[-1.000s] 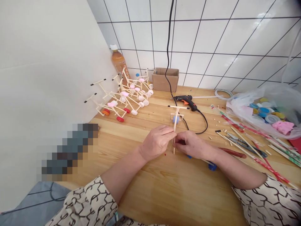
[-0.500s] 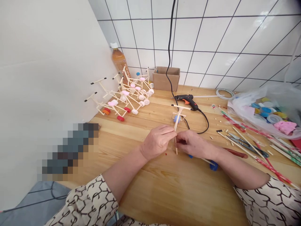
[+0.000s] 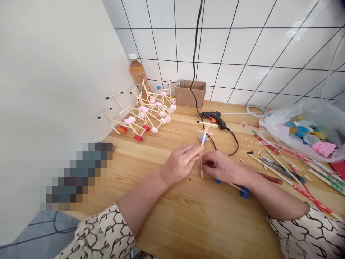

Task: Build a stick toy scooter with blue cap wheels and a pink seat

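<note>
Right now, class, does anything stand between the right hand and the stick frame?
Nothing visible does. The right hand is already at the stick frame, its fingers against the lower stem, with the left hand on the other side. The blue bottle cap lies off to the side, under the right forearm.

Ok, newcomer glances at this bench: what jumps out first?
The cluster of stick-built frames with pink, white and red bottle-cap wheels, piled in the back left corner of the wooden tabletop. At centre, the left hand and right hand pinch a small stick frame with a blue cap. Far right, a clear plastic bag of bottle caps sits beyond a black-and-orange hot glue gun.
</note>
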Demonstrator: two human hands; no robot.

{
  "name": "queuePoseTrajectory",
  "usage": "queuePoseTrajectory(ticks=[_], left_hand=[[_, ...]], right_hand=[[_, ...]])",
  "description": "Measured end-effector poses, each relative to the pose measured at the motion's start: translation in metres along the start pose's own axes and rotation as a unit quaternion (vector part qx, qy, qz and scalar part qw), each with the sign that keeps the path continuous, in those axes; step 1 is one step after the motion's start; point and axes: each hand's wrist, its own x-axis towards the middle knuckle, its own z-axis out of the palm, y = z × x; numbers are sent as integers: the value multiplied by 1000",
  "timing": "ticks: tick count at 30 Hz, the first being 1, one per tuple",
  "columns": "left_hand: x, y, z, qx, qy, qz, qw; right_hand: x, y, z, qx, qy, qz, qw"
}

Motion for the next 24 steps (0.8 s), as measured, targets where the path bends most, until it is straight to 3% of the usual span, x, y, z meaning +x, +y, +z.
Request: queuePoseTrajectory(ticks=[7, 24], left_hand=[[-1, -3, -4, -15, 29, -48, 998], [0, -2, -2, -43, 19, -35, 998]], right_hand=[[-1, 3, -2, 22, 14, -5, 1000], [1, -1, -1, 8, 79, -55, 995]])
